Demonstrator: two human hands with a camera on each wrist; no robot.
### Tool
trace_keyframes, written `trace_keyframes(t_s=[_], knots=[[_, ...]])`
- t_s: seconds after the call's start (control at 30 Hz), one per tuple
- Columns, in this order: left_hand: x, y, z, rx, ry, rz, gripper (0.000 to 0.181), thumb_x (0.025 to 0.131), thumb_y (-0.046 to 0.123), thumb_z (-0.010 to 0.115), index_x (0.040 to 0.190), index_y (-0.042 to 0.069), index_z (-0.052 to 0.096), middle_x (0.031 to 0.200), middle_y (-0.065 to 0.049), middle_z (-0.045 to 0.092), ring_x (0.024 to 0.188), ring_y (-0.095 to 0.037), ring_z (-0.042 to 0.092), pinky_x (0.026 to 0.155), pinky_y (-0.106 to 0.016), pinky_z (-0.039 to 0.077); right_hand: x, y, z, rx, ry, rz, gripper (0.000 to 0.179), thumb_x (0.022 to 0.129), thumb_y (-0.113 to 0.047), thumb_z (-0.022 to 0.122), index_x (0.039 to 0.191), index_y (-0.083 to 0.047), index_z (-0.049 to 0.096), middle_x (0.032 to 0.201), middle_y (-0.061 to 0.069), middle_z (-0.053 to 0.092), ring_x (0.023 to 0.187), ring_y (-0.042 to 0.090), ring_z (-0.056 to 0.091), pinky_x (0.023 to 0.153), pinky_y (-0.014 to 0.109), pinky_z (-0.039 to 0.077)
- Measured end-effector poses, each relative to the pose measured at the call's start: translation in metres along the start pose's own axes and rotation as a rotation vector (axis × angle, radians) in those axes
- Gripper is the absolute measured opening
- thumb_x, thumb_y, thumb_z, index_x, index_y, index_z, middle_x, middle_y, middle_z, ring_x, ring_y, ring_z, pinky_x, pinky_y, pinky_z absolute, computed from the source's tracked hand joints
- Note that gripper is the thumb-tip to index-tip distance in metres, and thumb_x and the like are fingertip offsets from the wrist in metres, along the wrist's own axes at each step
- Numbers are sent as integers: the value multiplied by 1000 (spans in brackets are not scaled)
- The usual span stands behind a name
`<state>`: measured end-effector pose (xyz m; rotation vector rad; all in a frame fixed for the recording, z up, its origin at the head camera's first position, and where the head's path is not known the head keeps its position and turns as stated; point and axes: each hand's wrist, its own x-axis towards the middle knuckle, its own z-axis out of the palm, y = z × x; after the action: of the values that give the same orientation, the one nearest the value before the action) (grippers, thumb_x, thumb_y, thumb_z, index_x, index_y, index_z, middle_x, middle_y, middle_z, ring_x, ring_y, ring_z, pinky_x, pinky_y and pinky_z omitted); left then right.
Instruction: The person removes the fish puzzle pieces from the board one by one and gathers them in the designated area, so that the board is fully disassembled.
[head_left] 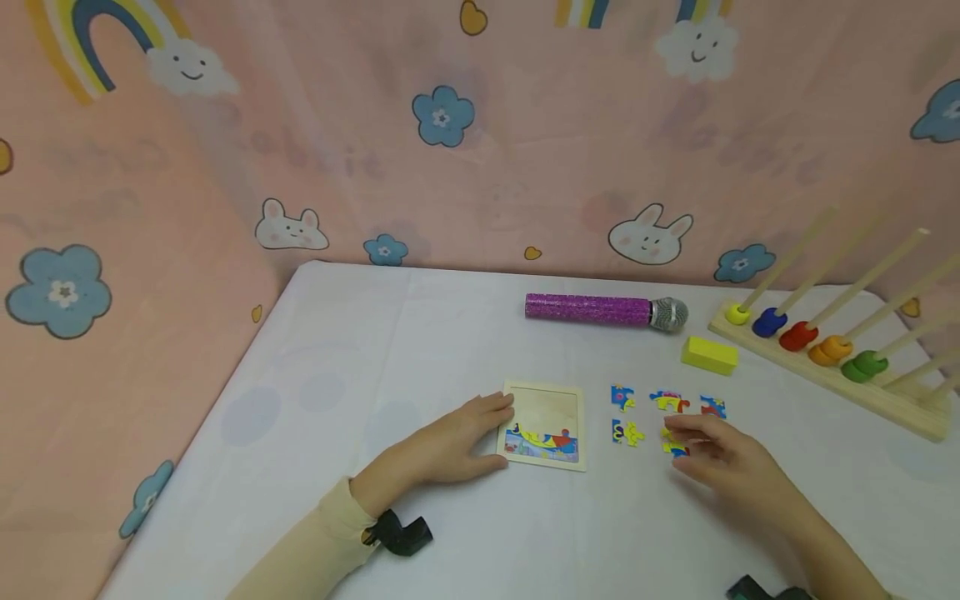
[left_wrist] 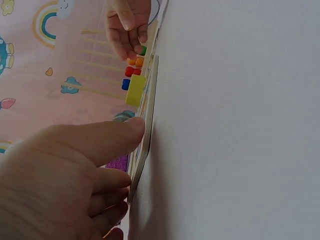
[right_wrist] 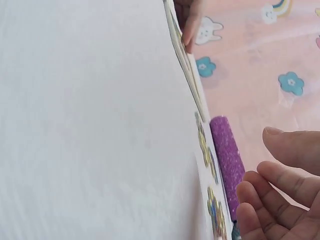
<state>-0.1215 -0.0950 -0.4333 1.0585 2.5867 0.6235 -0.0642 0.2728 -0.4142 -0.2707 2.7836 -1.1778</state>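
Note:
A small wooden puzzle tray point(head_left: 542, 406) lies on the table, its lower part filled with joined colourful jigsaw pieces point(head_left: 545, 444). My left hand point(head_left: 467, 440) rests at the tray's left side, fingertips on the upper rim and thumb by the lower corner. To the right lie several loose puzzle pieces, among them a blue and yellow piece point(head_left: 627, 432) and a red and blue one point(head_left: 713, 406). Over the lower right piece point(head_left: 670, 442) hovers my right hand point(head_left: 738, 467), partly covering it. In the right wrist view its fingers point(right_wrist: 275, 200) are loosely bent, thumb apart, nothing between them.
Behind the pieces are a yellow block point(head_left: 709, 356) and a purple glittery microphone point(head_left: 588, 309). A wooden bead rack point(head_left: 832, 375) with upright rods and coloured beads stands at the right. A pink patterned cloth point(head_left: 517, 150) hangs along the table's back and left.

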Motion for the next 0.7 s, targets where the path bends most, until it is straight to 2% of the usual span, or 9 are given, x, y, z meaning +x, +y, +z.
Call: trace_keyframes(t_s=[0.23,0.43,0.6,0.7], knots=[[-5,-1,6,-40,68,-1,62,92,33,61,144,6,40,155,-2,29,143,-18,26,116,-36,29,11,-26,25,53,-77,-113,40,88,-22,68,125,-11,57,122,5,62,104,6,58,87,18,52],[-6,-6,9,-50,110,15,62,91,35,63,142,7,44,154,0,32,142,-17,29,114,-34,31,30,-54,48,122,-149,-167,41,87,-18,68,125,-6,57,123,6,61,109,20,59,93,27,52],[-5,-8,10,-61,127,33,62,90,36,64,141,7,44,153,0,34,142,-17,30,114,-35,32,45,-73,67,121,-194,-182,42,87,-17,69,126,-6,56,121,6,62,108,20,60,94,33,51],[-5,-9,10,-63,138,47,62,90,36,64,141,6,45,152,-1,35,141,-18,32,113,-36,33,52,-81,78,126,-200,-182,42,86,-16,70,125,-7,57,119,6,64,105,20,61,92,33,53]])
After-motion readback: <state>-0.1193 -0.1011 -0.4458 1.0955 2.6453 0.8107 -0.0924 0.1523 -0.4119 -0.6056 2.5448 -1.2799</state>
